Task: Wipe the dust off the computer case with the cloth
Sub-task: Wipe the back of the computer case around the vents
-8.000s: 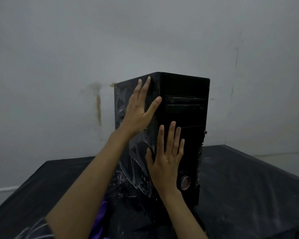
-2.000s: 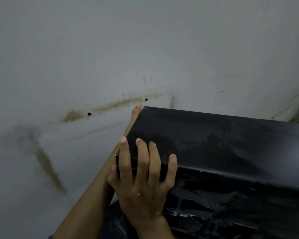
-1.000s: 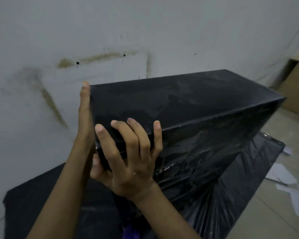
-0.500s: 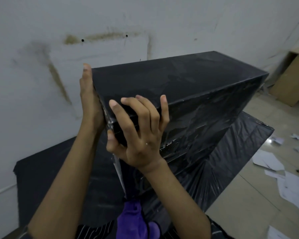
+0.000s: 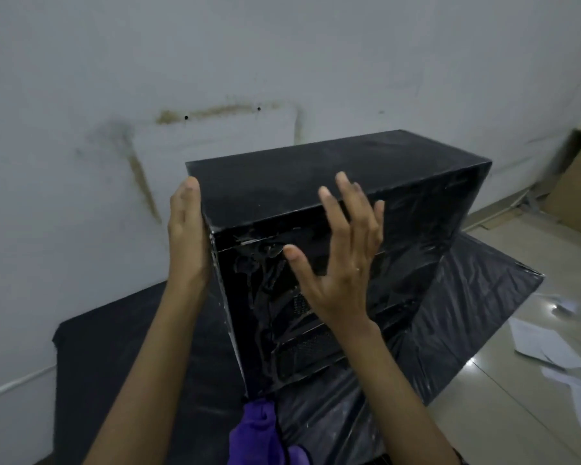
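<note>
On the black-covered worktop, the dusty black metal computer case is steadied by the flat left hand; the right hand, just released, is spread empty, freed for the purple cloth at 6 o'clock.

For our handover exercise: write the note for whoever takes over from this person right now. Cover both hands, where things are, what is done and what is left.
Left hand: open, flat against the case's left side.
Right hand: open, fingers spread, at the near face; contact unclear.
Case: upright on the black-covered table, top dusty.
Cloth: purple, lying at the case's near bottom corner, in neither hand.
Done: no wiping visible.
Left: take the cloth, wipe the case.
</note>
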